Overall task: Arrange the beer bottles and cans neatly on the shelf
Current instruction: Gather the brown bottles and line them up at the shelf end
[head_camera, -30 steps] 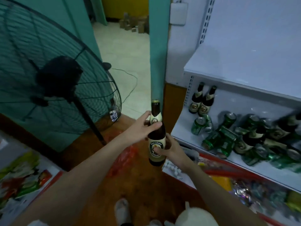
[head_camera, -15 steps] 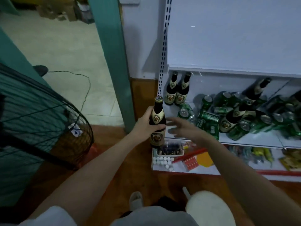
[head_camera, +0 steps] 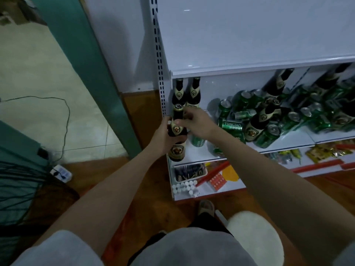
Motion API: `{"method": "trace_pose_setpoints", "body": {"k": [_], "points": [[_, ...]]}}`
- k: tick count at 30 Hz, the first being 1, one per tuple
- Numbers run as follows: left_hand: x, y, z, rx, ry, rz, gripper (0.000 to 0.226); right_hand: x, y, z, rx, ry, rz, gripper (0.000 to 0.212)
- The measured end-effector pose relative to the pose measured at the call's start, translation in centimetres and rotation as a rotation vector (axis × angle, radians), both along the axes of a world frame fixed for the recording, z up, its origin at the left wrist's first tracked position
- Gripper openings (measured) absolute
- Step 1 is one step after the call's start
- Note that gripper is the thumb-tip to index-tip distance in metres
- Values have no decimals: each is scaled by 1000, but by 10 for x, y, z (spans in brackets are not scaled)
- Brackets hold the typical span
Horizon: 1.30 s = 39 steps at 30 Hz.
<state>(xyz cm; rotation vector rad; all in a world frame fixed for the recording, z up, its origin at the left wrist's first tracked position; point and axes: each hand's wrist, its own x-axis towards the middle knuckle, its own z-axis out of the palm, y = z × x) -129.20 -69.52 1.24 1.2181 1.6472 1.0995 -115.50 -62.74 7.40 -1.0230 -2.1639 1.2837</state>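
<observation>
A dark beer bottle (head_camera: 177,148) with a cream label stands upright at the front left corner of the white shelf (head_camera: 199,155). My left hand (head_camera: 165,137) grips its body from the left. My right hand (head_camera: 197,124) holds its neck from the right, thumb across the neck. Two matching bottles (head_camera: 187,92) stand upright behind it at the shelf's back left. To the right, several green cans (head_camera: 230,126) and dark bottles (head_camera: 257,121) lie in a jumbled heap.
An upper shelf board (head_camera: 249,70) overhangs the bottles. Below, a lower shelf (head_camera: 221,186) carries small goods and snack packets. A teal door frame (head_camera: 99,79) stands left. A fan guard (head_camera: 21,187), a cable and a power strip (head_camera: 61,172) lie on the floor at left.
Both hands carried the bottle forward to the shelf's front left corner. My right hand, off the bottle half a second ago, now holds its neck. The view swung right toward the shelf.
</observation>
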Motion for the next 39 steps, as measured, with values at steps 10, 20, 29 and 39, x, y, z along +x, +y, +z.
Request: {"method": "trace_pose_setpoints", "body": {"k": [10, 20, 29, 39], "points": [[-9, 87, -46, -10, -156, 96, 54, -23, 83, -51, 144, -89, -46, 15], [-2, 129, -58, -80, 32, 232, 79, -34, 126, -75, 142, -48, -89, 11], [-1, 144, -46, -175, 36, 183, 61, -41, 139, -74, 162, -64, -102, 27], [-4, 149, -53, -204, 24, 253, 92, -38, 149, -70, 115, -95, -57, 40]]}}
